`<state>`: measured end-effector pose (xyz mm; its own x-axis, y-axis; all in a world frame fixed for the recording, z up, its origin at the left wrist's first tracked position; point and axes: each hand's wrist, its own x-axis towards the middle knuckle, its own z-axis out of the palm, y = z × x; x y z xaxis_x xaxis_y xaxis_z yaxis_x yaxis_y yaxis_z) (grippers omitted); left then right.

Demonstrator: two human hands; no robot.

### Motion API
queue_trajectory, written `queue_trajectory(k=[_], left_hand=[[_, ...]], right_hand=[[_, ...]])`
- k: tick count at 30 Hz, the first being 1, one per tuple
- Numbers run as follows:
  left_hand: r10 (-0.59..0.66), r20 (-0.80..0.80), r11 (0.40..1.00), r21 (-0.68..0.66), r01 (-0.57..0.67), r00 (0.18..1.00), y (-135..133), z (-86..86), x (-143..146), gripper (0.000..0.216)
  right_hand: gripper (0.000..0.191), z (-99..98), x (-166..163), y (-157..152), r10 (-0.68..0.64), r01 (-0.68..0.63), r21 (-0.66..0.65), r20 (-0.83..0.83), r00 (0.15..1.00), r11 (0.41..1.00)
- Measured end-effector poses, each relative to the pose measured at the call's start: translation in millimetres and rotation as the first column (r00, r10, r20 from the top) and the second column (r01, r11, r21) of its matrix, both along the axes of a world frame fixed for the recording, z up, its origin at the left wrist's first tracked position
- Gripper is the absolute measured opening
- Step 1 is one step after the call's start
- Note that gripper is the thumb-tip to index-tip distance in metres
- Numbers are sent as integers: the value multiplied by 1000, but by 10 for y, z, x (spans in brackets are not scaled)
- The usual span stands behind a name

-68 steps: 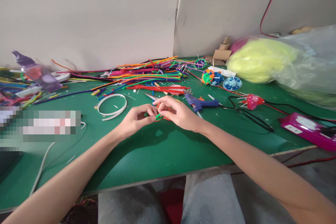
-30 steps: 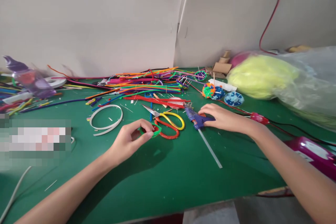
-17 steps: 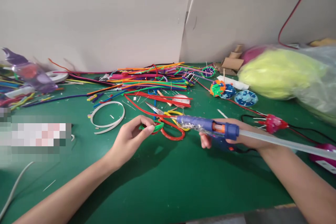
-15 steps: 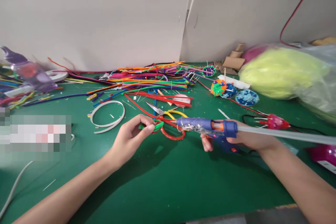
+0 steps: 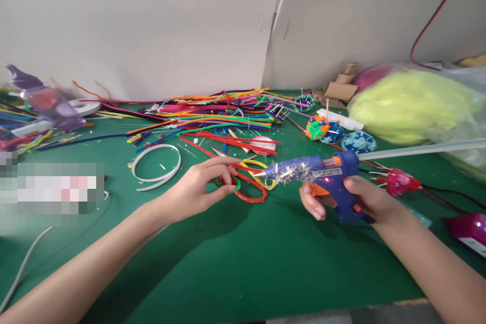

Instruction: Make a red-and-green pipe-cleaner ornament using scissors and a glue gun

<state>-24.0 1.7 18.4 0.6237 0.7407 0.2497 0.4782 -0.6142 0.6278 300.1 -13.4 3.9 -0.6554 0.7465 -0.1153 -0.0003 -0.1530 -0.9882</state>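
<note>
My right hand (image 5: 353, 200) grips the handle of a blue hot glue gun (image 5: 322, 174) held above the green table (image 5: 243, 258). Its nozzle points left and a long clear glue stick (image 5: 425, 149) juts out behind it. My left hand (image 5: 201, 187) pinches a small green and red pipe-cleaner loop (image 5: 231, 182) just left of the nozzle tip. Scissors with red and yellow handles (image 5: 252, 182) lie under the loop.
A heap of coloured pipe cleaners (image 5: 216, 116) covers the back of the table. A white hairband (image 5: 156, 166) lies to the left. Small decorated balls (image 5: 322, 129), a red piece with pins (image 5: 398, 182), a yellow-green bag (image 5: 410, 106) and a pink box (image 5: 469, 228) sit to the right.
My right hand left the loop, picked the glue gun up from the table and raised it, nozzle pointing at the loop. My left hand has kept holding the loop.
</note>
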Motion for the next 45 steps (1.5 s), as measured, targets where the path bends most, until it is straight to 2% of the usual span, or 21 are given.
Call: queue_trajectory(k=[2, 5, 9, 11, 14, 17, 19, 21, 24, 26, 29, 32, 37, 45], left_hand=[[-4, -64, 1000, -10, 4, 998, 64, 34, 17, 12], [82, -96, 996, -21, -85, 992, 197, 109, 2, 16], [198, -84, 980, 24, -196, 977, 493, 244, -37, 21], [258, -14, 966, 13, -258, 966, 643, 296, -39, 25], [331, 177, 943, -101, -318, 927, 746, 309, -35, 28], [338, 286, 941, -106, -321, 897, 647, 226, -40, 28], [352, 400, 933, -221, -283, 847, 498, 133, -36, 28], [397, 491, 898, -382, -219, 776, 327, 31, -11, 28], [457, 565, 845, -516, -138, 687, 104, -107, 61, 26], [469, 578, 829, -550, -106, 668, 6, -178, 111, 26], [451, 562, 829, -553, -90, 694, -63, -251, 162, 27], [381, 581, 870, -489, -66, 719, -76, -293, 184, 23], [274, 637, 925, -380, -15, 721, -80, -322, 192, 14], [215, 646, 949, -317, 1, 732, -86, -336, 181, 14]], right_hand=[[51, -31, 20, 9, 8, -8, -1, -33, 999, 1000], [51, -97, 75, 44, 57, -44, 62, -223, 973, 997], [49, -119, 123, 86, 33, 21, 131, -395, 918, 991], [48, -100, 121, 92, 49, 10, 133, -431, 901, 991], [47, -70, 104, 94, 80, -39, 102, -437, 896, 994], [48, -47, 92, 106, 54, -11, 94, -466, 883, 996], [47, -42, 93, 117, -4, 64, 97, -520, 854, 993], [47, -52, 97, 120, -35, 107, 99, -552, 833, 989], [49, -102, 90, 103, 13, 48, 109, -500, 866, 993], [49, -141, 63, 87, 64, -25, 95, -425, 903, 995], [48, -172, -3, 75, 140, -123, 71, -337, 931, 990], [49, -171, -56, 73, 192, -179, 73, -273, 942, 981], [47, -160, -74, 60, 201, -199, 37, -267, 942, 979], [40, -143, -149, 33, 193, -210, -55, -222, 956, 976]])
